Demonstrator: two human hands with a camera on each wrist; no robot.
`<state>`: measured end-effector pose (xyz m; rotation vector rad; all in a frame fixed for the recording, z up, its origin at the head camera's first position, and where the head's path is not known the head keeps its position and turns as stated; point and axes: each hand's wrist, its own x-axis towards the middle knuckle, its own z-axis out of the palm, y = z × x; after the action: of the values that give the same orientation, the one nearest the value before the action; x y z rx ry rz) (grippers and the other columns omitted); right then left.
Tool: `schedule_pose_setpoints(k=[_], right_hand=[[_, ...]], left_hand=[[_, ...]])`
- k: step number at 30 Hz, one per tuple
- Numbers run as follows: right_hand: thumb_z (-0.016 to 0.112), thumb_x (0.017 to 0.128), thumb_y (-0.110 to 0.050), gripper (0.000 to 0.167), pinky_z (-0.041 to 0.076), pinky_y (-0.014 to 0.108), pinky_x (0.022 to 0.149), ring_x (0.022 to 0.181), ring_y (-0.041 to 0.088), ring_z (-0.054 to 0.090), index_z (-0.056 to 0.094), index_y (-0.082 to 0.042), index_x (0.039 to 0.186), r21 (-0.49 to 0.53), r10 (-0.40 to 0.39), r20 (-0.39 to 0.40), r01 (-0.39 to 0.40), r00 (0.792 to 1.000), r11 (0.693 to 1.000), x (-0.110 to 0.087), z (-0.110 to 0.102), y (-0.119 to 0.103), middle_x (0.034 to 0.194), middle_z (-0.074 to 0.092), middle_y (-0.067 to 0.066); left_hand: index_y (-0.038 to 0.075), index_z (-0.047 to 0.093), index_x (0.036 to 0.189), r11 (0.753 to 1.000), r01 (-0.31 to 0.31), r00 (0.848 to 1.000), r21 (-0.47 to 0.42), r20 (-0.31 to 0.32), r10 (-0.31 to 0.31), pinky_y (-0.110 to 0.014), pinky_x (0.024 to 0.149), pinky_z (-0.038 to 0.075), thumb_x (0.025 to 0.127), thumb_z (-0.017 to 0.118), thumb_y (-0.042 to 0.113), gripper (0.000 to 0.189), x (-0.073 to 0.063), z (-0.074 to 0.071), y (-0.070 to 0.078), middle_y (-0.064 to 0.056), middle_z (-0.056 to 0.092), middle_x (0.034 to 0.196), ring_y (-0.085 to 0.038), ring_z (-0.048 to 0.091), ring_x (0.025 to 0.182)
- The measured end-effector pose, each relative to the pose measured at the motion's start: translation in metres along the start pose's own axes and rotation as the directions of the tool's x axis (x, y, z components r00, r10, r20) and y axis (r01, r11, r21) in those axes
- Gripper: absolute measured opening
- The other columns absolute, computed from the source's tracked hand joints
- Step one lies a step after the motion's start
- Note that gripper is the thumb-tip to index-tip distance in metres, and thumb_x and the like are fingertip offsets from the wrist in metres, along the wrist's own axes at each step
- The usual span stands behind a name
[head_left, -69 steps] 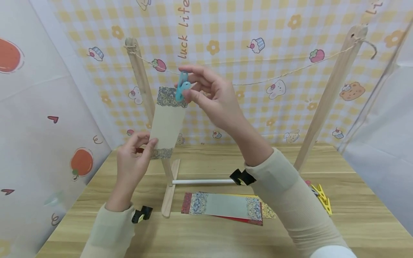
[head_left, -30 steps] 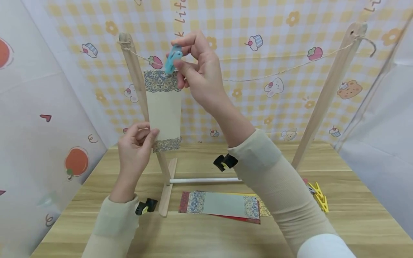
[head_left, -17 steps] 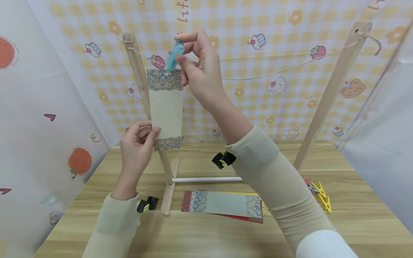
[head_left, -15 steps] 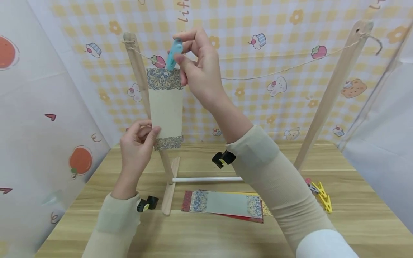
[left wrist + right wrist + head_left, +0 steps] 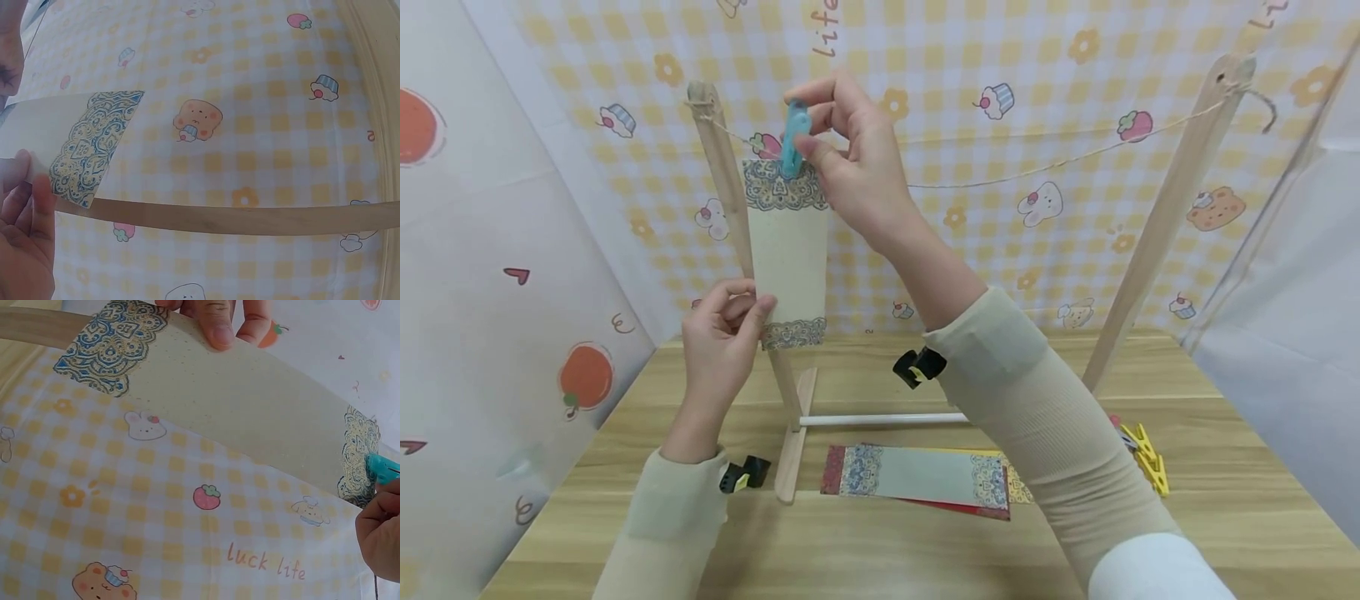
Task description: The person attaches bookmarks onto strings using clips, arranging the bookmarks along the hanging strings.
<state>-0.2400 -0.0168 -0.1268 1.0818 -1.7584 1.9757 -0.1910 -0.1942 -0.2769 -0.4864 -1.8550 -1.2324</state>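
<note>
A cream paper card [image 5: 788,258] with blue-and-yellow patterned ends hangs nearly upright at the left part of the string [image 5: 1022,173]. My left hand [image 5: 722,333] pinches its left edge near the bottom, thumb in front. With thumb and fingers my right hand [image 5: 861,167] pinches a light-blue clothespin [image 5: 793,142] at the card's top edge. The clothespin's tip overlaps the patterned top end; the right wrist view also shows the clothespin [image 5: 382,469] on that end. Whether the string lies between the clothespin's tips is hidden.
Two wooden posts [image 5: 722,167] hold the string, with a white rod [image 5: 880,419] low between them. More patterned cards [image 5: 925,477], grey, red and yellow, lie stacked on the wooden table [image 5: 850,550]. Yellow clothespins [image 5: 1150,462] and others lie at the right, partly behind my right sleeve.
Both hands have raised the card and straightened it from a tilt, up against the string. In the last half second the clothespin has moved slightly left and down over the card's top edge.
</note>
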Motion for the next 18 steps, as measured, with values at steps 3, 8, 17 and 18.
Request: schedule_pose_setpoints(k=[3,8,17,18], right_hand=[[0.053,0.096,0.010,0.029,0.030,0.022,0.041,0.044,0.011,0.035,0.056,0.001,0.124,-0.033,0.003,0.035,-0.001,0.999,0.999,-0.0012,-0.0009,0.0005,0.085,0.056,0.003],[0.054,0.097,0.007,0.035,0.036,0.024,0.041,0.041,0.012,0.037,0.057,0.000,0.130,-0.059,0.007,0.081,-0.002,0.997,0.998,-0.0035,-0.0019,0.0011,0.090,0.057,0.006],[0.059,0.097,-0.001,0.042,0.047,0.026,0.047,0.043,0.018,0.050,0.055,-0.004,0.139,-0.071,0.038,0.103,-0.031,0.994,0.997,-0.0075,-0.0078,-0.0008,0.107,0.070,0.014],[0.060,0.097,-0.001,0.043,0.049,0.026,0.049,0.044,0.018,0.052,0.054,-0.005,0.140,-0.063,0.053,0.097,-0.047,0.994,0.997,-0.0080,-0.0084,-0.0012,0.112,0.070,0.014]], left_hand=[[-0.015,0.061,0.095,1.000,-0.002,1.000,-0.002,-0.002,0.002,-0.012,0.044,0.037,0.089,0.067,-0.007,0.011,-0.0002,0.0007,-0.0003,-0.025,0.066,0.068,-0.001,0.048,0.045],[-0.015,0.061,0.095,1.000,0.005,1.000,-0.003,-0.005,-0.005,-0.012,0.043,0.036,0.089,0.067,-0.007,0.011,-0.0017,0.0012,-0.0014,-0.025,0.066,0.069,0.001,0.047,0.045],[-0.013,0.063,0.095,0.999,0.032,0.999,0.022,0.005,-0.032,-0.012,0.044,0.036,0.090,0.067,-0.005,0.010,-0.0013,0.0014,-0.0040,-0.016,0.071,0.072,-0.003,0.049,0.045],[-0.012,0.063,0.094,0.999,0.037,0.999,0.025,0.008,-0.038,-0.012,0.044,0.036,0.090,0.067,-0.005,0.010,-0.0014,0.0015,-0.0042,-0.019,0.071,0.072,-0.003,0.049,0.045]])
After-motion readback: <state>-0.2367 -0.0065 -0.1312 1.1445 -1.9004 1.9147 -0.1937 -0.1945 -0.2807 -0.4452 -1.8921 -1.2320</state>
